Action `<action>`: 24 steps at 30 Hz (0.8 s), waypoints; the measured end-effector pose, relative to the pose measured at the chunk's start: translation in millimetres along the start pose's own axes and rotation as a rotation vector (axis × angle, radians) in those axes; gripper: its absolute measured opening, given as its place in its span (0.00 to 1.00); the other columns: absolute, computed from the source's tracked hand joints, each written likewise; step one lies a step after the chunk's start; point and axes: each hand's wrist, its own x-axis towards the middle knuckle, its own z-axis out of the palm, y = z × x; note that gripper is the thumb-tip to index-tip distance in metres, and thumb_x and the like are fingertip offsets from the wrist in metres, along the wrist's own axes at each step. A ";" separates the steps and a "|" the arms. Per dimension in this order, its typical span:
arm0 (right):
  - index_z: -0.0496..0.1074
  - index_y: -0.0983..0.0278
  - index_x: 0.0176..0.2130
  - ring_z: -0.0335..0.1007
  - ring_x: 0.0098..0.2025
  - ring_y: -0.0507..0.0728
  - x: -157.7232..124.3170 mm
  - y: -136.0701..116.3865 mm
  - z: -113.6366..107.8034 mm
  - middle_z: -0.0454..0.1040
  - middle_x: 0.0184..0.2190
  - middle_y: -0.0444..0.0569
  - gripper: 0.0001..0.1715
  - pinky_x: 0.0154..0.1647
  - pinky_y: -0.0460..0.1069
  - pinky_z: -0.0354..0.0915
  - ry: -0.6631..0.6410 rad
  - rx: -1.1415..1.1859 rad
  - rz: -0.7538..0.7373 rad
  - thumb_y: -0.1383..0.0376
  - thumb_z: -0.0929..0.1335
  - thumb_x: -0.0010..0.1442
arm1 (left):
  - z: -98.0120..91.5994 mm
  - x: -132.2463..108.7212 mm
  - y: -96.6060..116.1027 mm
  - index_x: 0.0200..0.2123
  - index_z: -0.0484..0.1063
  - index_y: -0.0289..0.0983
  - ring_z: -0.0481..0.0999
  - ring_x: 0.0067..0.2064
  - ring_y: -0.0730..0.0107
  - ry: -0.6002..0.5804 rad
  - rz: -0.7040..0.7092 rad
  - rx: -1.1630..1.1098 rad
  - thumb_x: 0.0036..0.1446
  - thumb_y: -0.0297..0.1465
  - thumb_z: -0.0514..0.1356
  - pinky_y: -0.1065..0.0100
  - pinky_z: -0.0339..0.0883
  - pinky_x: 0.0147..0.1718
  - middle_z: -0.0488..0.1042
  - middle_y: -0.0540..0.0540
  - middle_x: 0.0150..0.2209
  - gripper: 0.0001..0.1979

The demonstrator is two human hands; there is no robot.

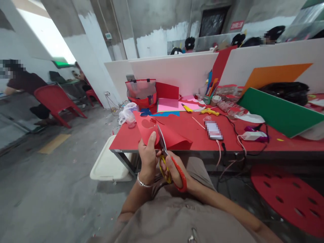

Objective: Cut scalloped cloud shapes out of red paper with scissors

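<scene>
My left hand (148, 155) grips a sheet of red paper (174, 133), thumb on top, near the front edge of the red table. A rounded hole shows in the upper left part of the sheet. Through the handles of a pair of scissors (164, 144) go the fingers of my right hand (176, 170); one handle is red and the other yellow. The blades point up and away from me, against the paper beside my left thumb. Part of the lower blade is hard to make out.
On the red table (243, 135) lie a phone (214, 130), a yellow glue gun (209, 111), a yellow utility knife (186, 108) and cables. A red bag (141, 94) and green board (280, 111) stand behind. A white lidded bin (111, 162) and red stool (288, 199) flank me. Other people sit farther off.
</scene>
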 end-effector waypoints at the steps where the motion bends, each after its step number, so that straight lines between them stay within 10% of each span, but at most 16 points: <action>1: 0.70 0.60 0.45 0.59 0.19 0.49 -1.2 -1.7 -0.6 0.66 0.27 0.40 0.37 0.18 0.47 0.62 -0.009 0.007 -0.001 0.30 0.65 0.74 | 1.7 -1.6 1.7 0.37 0.70 0.41 0.65 0.21 0.78 -0.003 -0.022 -0.001 0.54 0.51 0.76 0.73 0.62 0.17 0.70 0.57 0.27 0.25; 6: 0.70 0.61 0.47 0.60 0.19 0.49 -4.5 -12.9 -0.5 0.66 0.26 0.39 0.37 0.20 0.45 0.64 -0.065 0.081 -0.034 0.31 0.64 0.76 | 5.4 -7.7 7.4 0.29 0.58 0.43 0.55 0.18 0.81 -0.004 -0.006 0.023 0.55 0.49 0.75 0.74 0.54 0.13 0.57 0.61 0.22 0.29; 24: 0.69 0.60 0.38 0.58 0.18 0.50 -5.1 -16.3 -2.3 0.63 0.22 0.38 0.39 0.17 0.45 0.61 -0.049 0.032 -0.014 0.29 0.63 0.74 | 0.2 -8.1 6.2 0.31 0.64 0.42 0.61 0.20 0.77 -0.034 0.020 0.093 0.57 0.50 0.74 0.73 0.61 0.16 0.61 0.59 0.23 0.26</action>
